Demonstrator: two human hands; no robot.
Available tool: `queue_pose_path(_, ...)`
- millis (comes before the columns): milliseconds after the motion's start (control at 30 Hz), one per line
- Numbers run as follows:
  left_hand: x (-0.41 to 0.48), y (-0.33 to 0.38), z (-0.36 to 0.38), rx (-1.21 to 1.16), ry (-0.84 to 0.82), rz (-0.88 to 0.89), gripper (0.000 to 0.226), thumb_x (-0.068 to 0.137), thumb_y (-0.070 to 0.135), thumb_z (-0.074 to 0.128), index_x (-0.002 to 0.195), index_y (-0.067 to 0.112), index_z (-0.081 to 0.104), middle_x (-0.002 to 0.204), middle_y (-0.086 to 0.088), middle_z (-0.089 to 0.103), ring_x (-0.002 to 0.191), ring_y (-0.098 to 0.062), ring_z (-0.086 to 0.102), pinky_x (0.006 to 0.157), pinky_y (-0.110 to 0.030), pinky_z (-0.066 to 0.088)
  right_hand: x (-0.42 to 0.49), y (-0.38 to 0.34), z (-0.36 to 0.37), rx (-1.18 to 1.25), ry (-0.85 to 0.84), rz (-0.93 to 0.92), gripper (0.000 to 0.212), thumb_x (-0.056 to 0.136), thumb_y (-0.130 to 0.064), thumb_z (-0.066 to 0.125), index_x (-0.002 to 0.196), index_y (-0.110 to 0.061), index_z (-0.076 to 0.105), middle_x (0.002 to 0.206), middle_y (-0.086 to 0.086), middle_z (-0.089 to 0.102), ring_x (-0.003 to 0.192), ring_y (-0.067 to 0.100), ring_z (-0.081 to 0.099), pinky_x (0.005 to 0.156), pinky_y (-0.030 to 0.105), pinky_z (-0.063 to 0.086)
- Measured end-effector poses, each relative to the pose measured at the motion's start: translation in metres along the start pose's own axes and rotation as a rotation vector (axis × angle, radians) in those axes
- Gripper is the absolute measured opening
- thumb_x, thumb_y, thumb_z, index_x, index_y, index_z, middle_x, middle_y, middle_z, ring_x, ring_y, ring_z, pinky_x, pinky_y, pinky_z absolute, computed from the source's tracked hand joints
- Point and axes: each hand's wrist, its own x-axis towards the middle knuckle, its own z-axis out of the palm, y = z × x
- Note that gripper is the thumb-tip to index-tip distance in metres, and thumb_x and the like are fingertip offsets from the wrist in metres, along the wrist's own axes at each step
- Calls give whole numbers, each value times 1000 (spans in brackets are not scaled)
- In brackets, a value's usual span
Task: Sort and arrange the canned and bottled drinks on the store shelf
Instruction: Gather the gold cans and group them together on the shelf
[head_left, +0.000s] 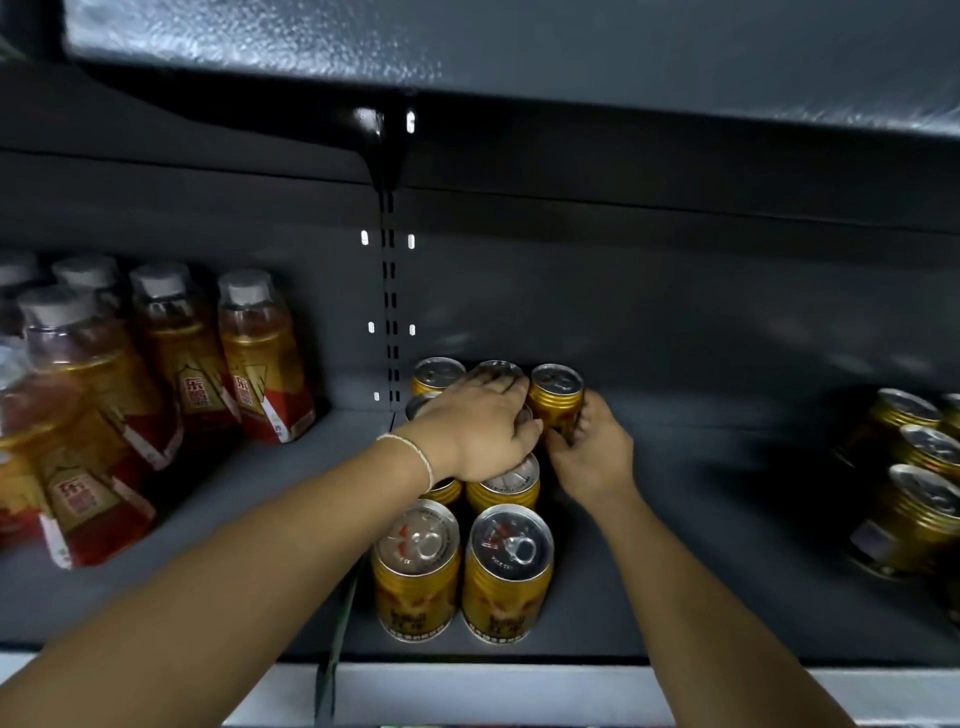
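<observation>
Back panel (649, 322): dark grey, matte, some glare patches. Slotted upright (389, 312) runs down it left of centre, paired slots. Small white tabs (364, 238) flank the upright at several heights. Glossy black bracket (382, 145) at the upright's top, under the upper deck (519, 41), which is grey and textured. White front strip (467, 686) along the near edge, crossed by a dark green strip (337, 629).

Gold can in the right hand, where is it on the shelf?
In the head view the gold can is at the back right corner of the middle can cluster, gripped by the right hand beside the left hand.
</observation>
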Motion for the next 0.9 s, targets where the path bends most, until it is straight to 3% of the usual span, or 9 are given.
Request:
queue_pose_path(167, -1, 0, -1, -14, -3, -26, 75, 99, 55, 26, 155, 10, 9, 163, -9, 10, 150, -23, 6, 118, -31, 4, 0, 0, 0, -30, -23, -32, 47, 82, -13, 74, 125, -18, 55, 115, 3, 69, 109, 23, 65, 100, 46, 50)
queue_pose_path(333, -3, 3, -4, 3, -11, -31, 73, 100, 53, 28, 155, 9, 11, 163, -9, 12, 150, -23, 8, 119, -32, 7, -1, -2, -3, -115, -32, -68, 46, 85, -17, 72, 127, -18, 52, 114, 2, 68, 107, 21, 64, 94, 29, 47)
queue_pose_path(467, -5, 6, -6, 4, -15, -46, 72, 100, 53, 29, 155, 10, 12, 163, -9, 13, 150, -23, 11, 119, -32, 9, 1, -3, -9, -86, -108, -48, 48, 85, -21, 75, 127, -17, 52, 115, 3, 68, 109, 22, 64, 96, 33, 49)
queue_pose_path(533, -6, 7, -8, 11, -17, -56, 72, 100, 53, 29, 155, 10, 12, 163, -9, 13, 149, -23, 12, 119, -32, 10, 3, -3, -16, -63, -120, 9, 58, 83, -29, 78, 131, -13, 49, 121, 8, 66, 114, 25, 62, 95, 31, 48)
queue_pose_path(633, -8, 9, -13, 20, -42, -69, 72, 100, 55, 28, 155, 11, 12, 163, -9, 14, 149, -25, 15, 119, -35, 15, 6, -5, -39, 45, -26, 145, 80, 86, -28, 76, 150, -7, 33, 142, 12, 53, 130, 22, 53, 108, 32, 42)
queue_pose_path(767, -6, 28, -29, 2, -122, -146, 71, 100, 59, 24, 153, 11, 26, 158, -11, 29, 143, -29, 30, 116, -40, 26, 0, -7, -101, 31, 91, 102, 53, 87, -16, 73, 135, -6, 53, 127, 11, 63, 117, 20, 61, 109, 35, 44)
queue_pose_path(833, 0, 49, -38, 18, -93, -162, 57, 101, 50, 34, 142, 11, 43, 143, -13, 49, 126, -31, 49, 104, -40, 41, -8, -8, -139, -65, 121, 47, 37, 87, -17, 72, 123, -9, 64, 114, 9, 69, 110, 20, 64, 104, 34, 47)
queue_pose_path(900, 8, 78, -41, 57, -34, -122, 42, 99, 40, 41, 127, 11, 54, 128, -13, 59, 112, -31, 57, 91, -36, 47, -16, -6, -173, -180, 125, 19, 30, 87, -21, 72, 116, -13, 68, 107, 7, 71, 105, 21, 65, 101, 34, 48)
